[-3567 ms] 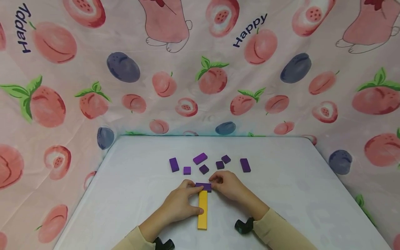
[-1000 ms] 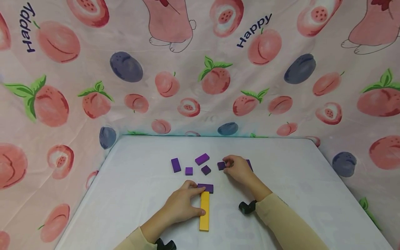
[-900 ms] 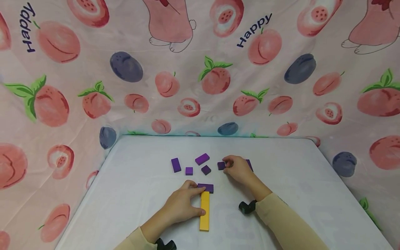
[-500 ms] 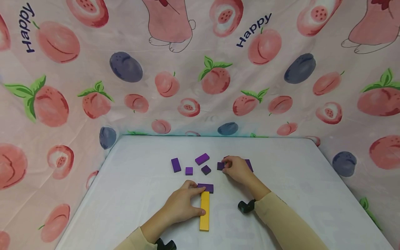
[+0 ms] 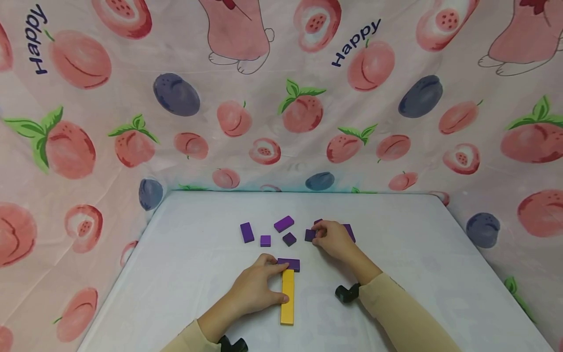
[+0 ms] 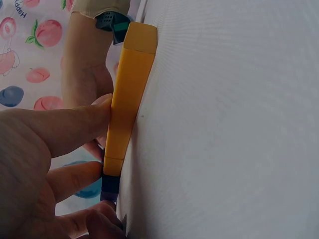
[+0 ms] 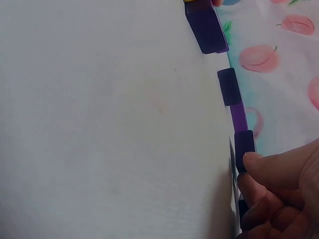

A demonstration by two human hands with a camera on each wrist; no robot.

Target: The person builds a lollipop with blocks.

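In the head view my left hand [image 5: 255, 288] rests with its thumb on the side of a yellow block strip [image 5: 287, 303] and its index finger on a purple oblong block [image 5: 294, 264] lying across the strip's far end. The left wrist view shows these fingers stretched along the yellow strip [image 6: 130, 89]. Farther off to the right, my right hand [image 5: 336, 239] pinches a small dark purple block [image 5: 310, 235] between thumb and fingers. Its thumb lies against that block [image 7: 244, 142] in the right wrist view. Another purple block [image 5: 318, 221] shows partly behind the right fingers.
Loose purple blocks lie across the far part of the white table [image 5: 198, 254]: an oblong [image 5: 247, 232], a second oblong [image 5: 284, 224], a small block [image 5: 266, 240] and a darker one [image 5: 289, 239]. One oblong [image 5: 349, 232] is partly covered by the right hand. A fruit-print cloth [image 5: 264, 122] hangs behind.
My right hand has left the crosswise oblong for the small blocks at the back right. During the last second, the pinched block shifted slightly nearer. My left hand stays in place.
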